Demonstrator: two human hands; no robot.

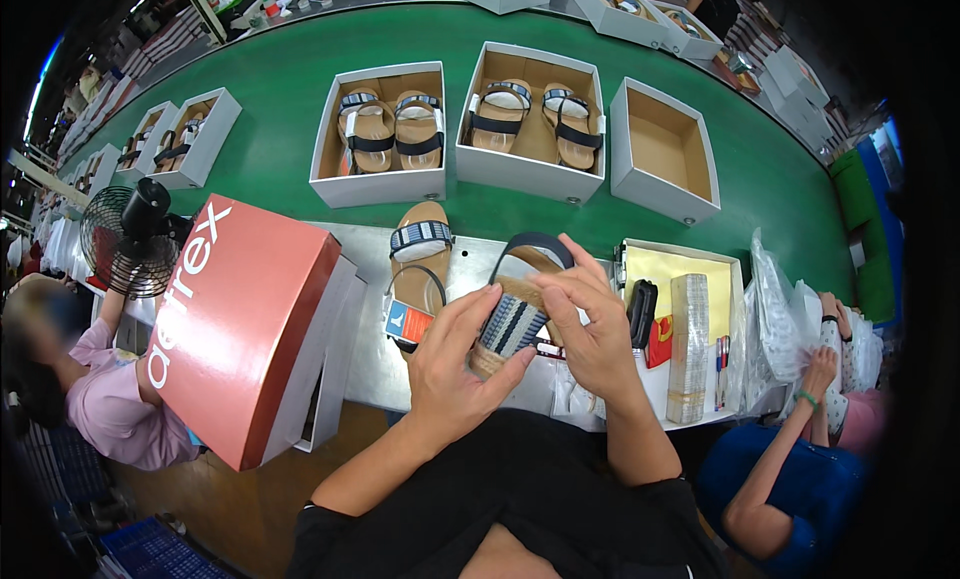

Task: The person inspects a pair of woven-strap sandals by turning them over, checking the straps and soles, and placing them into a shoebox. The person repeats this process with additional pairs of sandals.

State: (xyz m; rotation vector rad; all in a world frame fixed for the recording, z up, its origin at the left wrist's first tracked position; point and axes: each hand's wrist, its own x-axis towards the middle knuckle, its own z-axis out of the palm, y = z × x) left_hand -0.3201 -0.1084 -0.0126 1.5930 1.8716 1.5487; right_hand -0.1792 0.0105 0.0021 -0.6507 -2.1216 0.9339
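Note:
Between my two hands is a sandal with a dark ankle strap and a blue-and-white patterned band. My left hand grips its near side, fingers and thumb pressed against the band and the woven-looking sole edge. My right hand closes round the other side, thumb beside the band and fingers behind the dark strap. A matching sandal lies on the metal work surface just left of it, sole down. A blue-and-orange hang tag rests at that sandal's near end, partly behind my left hand.
On the green conveyor stand two open boxes with sandals and another open box. A red lidded box stack and fan are left. Right are a supply tray, plastic bags and a co-worker's hands.

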